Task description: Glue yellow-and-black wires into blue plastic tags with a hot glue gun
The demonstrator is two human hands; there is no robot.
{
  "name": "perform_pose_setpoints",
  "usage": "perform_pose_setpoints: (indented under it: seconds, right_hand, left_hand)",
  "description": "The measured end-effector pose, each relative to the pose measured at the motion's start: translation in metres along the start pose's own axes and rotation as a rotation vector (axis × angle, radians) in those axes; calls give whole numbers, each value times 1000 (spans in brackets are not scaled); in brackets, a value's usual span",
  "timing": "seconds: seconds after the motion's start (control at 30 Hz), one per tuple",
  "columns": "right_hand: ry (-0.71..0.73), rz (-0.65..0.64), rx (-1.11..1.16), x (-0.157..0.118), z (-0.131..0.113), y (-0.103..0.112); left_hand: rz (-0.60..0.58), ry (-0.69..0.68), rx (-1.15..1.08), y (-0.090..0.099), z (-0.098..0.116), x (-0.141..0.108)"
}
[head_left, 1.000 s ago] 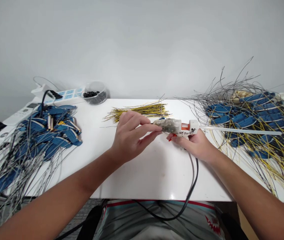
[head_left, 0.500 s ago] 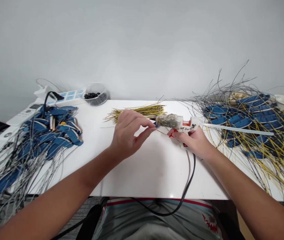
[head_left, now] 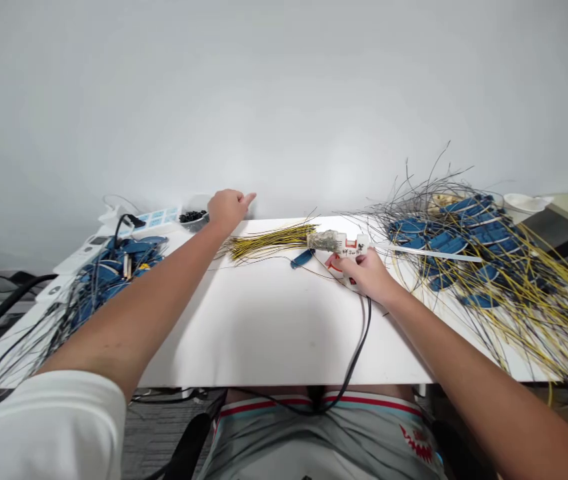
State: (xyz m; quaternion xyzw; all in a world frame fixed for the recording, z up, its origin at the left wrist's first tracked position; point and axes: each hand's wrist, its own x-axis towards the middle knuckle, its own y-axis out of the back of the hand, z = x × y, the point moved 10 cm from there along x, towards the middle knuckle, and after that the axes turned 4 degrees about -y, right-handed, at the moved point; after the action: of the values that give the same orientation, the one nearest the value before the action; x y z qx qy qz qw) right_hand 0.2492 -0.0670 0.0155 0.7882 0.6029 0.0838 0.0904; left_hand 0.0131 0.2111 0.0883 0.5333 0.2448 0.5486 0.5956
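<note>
My right hand [head_left: 364, 272] is wrapped round the handle of a white glue gun [head_left: 357, 245], whose wrapped nozzle end points left and whose long clear glue stick [head_left: 434, 253] sticks out to the right. A single blue piece [head_left: 303, 259] with a thin wire lies on the table just below the nozzle end. Left of the nozzle is a bundle of yellow and black wires [head_left: 271, 241]. My left hand [head_left: 229, 208] reaches to the back beside a round clear container [head_left: 199, 225] of small black parts; its thumb points right, and its other fingers are hidden.
Blue pieces with grey wires [head_left: 109, 267] are heaped at the left, by a white power strip [head_left: 157, 219]. A larger heap of blue pieces with yellow and black wires [head_left: 484, 233] spreads at the right. A black cord [head_left: 359, 353] hangs over the white table's [head_left: 264, 333] front edge.
My left hand has left the glue gun's tip and moved back and left to the container. The blue piece now lies on the table. The camera view has shifted somewhat.
</note>
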Motion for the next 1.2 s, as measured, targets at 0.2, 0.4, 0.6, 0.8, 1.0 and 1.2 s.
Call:
perform_pose_setpoints:
  seconds: [0.2, 0.4, 0.6, 0.8, 1.0, 1.2]
  right_hand:
    - [15, -17, 51, 0, -3, 1]
    - [47, -32, 118, -8, -16, 0]
    - [96, -15, 141, -19, -30, 2]
    - [116, -46, 126, -25, -31, -2]
    - [71, -67, 93, -33, -34, -6]
    - [161, -85, 42, -34, -40, -10]
  left_hand:
    - [-23, -89, -12, -7, 8, -20]
    - [191, -305, -334, 32, 54, -96]
    - [493, -603, -528, 92, 93, -191]
    - [489, -966, -391, 73, 125, -236]
    - [403, -770, -520, 54, 105, -212]
    - [460, -813, -556, 81, 107, -228]
